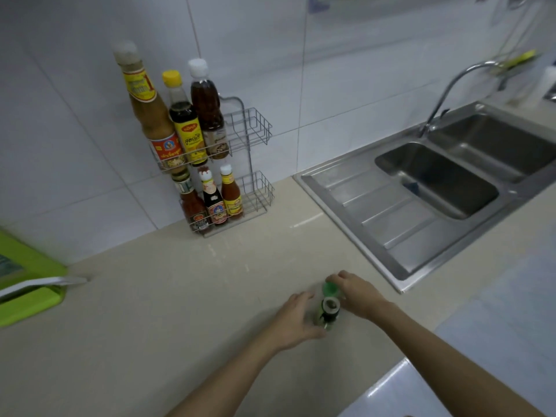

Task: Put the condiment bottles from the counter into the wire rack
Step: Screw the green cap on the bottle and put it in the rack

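A two-tier wire rack stands against the tiled wall. Its upper tier holds three tall bottles, its lower tier three short sauce bottles; the right part of each tier is free. On the counter near me stand two small bottles close together: one with a green cap and one with a dark cap. My left hand wraps the dark-capped bottle from the left. My right hand grips the green-capped bottle from the right.
A steel double sink with a drainboard and a curved tap lies to the right. A green plastic item sits at the left counter edge. A white surface lies at the lower right.
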`<state>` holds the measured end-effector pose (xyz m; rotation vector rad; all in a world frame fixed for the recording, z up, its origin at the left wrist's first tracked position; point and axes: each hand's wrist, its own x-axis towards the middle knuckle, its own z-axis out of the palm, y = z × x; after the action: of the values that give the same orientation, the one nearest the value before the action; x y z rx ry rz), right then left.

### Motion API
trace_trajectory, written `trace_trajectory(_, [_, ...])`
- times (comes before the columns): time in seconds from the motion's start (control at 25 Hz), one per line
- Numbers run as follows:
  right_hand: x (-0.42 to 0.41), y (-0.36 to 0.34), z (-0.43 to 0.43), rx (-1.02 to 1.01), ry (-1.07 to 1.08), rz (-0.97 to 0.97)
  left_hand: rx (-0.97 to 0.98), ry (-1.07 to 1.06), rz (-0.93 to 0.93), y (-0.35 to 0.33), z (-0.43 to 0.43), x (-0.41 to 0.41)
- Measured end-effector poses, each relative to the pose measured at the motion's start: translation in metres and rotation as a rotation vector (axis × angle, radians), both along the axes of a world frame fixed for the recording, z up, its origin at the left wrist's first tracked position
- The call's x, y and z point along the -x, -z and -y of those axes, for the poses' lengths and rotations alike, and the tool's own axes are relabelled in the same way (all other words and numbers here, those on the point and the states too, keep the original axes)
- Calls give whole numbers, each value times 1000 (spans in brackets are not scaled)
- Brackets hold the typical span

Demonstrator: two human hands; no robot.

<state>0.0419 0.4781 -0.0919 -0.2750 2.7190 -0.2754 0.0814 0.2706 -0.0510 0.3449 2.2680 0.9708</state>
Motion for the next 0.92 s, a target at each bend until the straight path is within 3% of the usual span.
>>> trace_trajectory(0.16, [-8, -2, 3, -33, 47, -114, -47, -87, -66, 18, -34, -7])
trace_trajectory(0.36, [-31, -14, -12, 663, 428, -143, -137, -255, -158, 33, -34, -19])
trace_trajectory(0.44, [-34, -35, -7, 961, 463, -117, -111, -269, -206, 31, -24, -15])
trace_trajectory(0.56, [-43, -59, 15, 1238, 448, -74, -35, -289, -296, 26, -9, -10])
trace_trajectory(0.64, [-51, -63, 31, 1284, 393, -91, -30, -311, -311, 24, -5, -12])
trace_trajectory(0.8, [-60, -58, 53, 1092, 168, -178, -65, -318, -288, 27, 0, -24])
trace_trajectory(0.92, [-65, -51, 61, 1074, 126, -180, -83, -334, -313, 28, 2, -29])
